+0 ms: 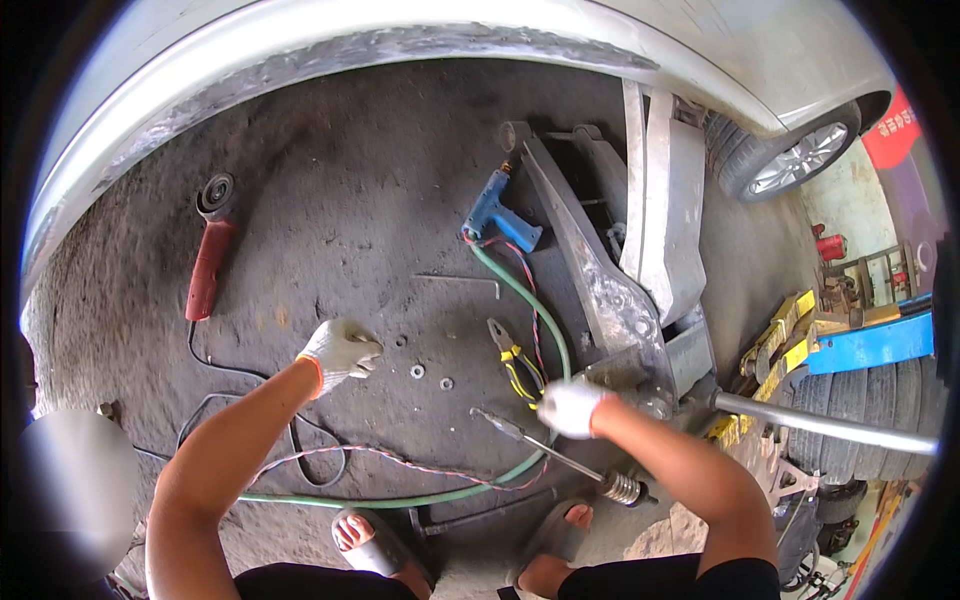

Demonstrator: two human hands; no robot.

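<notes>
My left hand (343,357), in a white knit glove with an orange cuff, is held over the dark floor with its fingers curled closed; what they hold, if anything, is hidden. Just right of it lie three small metal rings (417,371). My right hand (572,408), also in a white glove, is smeared by motion. It is at the handle end of the yellow-and-black pliers (517,366), whose jaws point away from me; whether it grips them is unclear. Below that hand lies a slide hammer (560,461), a metal rod with a spring-like end.
A red angle grinder (210,262) lies left with its black cord. Beyond my hands are a thin bent rod (458,279) and a blue gun-shaped tool (498,211) with a green hose (535,300). A floor jack (610,285) stands right, under the silver car body (400,22).
</notes>
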